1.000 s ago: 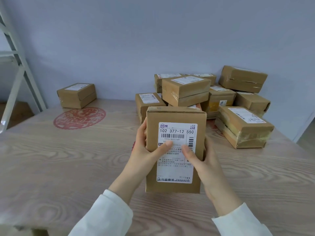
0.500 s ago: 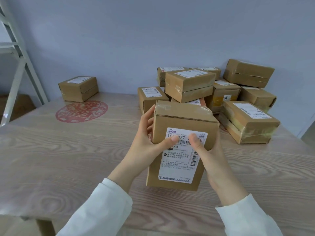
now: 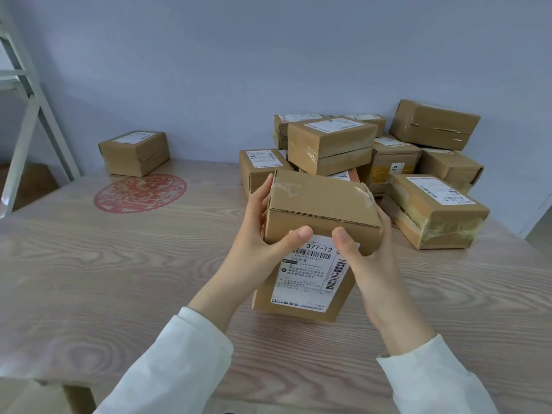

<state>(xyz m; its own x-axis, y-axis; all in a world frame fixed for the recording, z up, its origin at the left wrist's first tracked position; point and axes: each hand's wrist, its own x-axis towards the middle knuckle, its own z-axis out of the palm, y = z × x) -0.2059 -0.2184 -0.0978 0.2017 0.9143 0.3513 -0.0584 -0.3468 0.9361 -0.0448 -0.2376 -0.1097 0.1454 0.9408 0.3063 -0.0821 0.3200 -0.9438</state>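
Note:
A brown cardboard parcel (image 3: 316,204) with a white shipping label facing me is held above the wooden table (image 3: 104,279), tilted with its top end leaning toward me. My left hand (image 3: 263,234) grips its left side, thumb across the label's top edge. My right hand (image 3: 367,264) grips the right side, thumb pressed on the front near the label. Both sleeves are white.
A heap of several taped brown parcels (image 3: 331,144) lies at the back right against the wall, with one large parcel (image 3: 433,210) nearest. A single parcel (image 3: 134,152) sits back left behind a red round paper cutting (image 3: 140,192). A metal frame (image 3: 27,109) stands at far left.
The parcel has tipped its top end toward me, so its taped end face now shows. Both thumbs have slid up to the label's top edge.

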